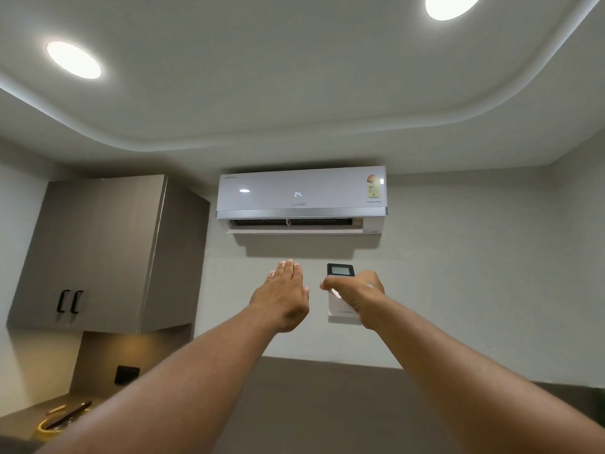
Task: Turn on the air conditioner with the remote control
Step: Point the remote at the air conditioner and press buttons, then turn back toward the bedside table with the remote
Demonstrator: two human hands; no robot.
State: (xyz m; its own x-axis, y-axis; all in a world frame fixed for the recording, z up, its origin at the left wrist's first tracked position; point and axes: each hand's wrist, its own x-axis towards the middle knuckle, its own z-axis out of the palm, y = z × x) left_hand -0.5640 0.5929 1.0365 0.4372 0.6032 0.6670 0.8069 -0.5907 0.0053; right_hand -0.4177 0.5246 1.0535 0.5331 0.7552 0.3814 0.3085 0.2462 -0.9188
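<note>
Grey-brown laminate cupboard [98, 253] hanging at far left, black handles low on its doors, tabletop [23, 417] below it carrying dim clutter too dark to name. Further right, left hand [286, 294] reaching up flat and wide, fingers [288, 268] together and straight, holding nothing, hovering just beside the remote and well below the unit. Above and between both hands, white air conditioner [301, 199] sitting high on the wall, front panel glowing "24", louvre [294, 228] along the underside apparently standing open: judging by that, possibly running already, task near its end or done. Right again, right hand [355, 296] wrapping around the white remote control [340, 291], thumb lying across the button face, lower body resting in the palm.

Remote standing nearly upright, long axis running bottom to top, dark display end [340, 270] uppermost and aiming toward the unit's underside, face turned back toward the camera.

Risks from here, as judgement only: pressing power a second time and switching the unit off; thumb landing on a neighbouring key, buttons being hidden under it; tilting the top end away from the receiver and losing the signal; loosening the grip at full arm's reach and dropping the remote.
</note>
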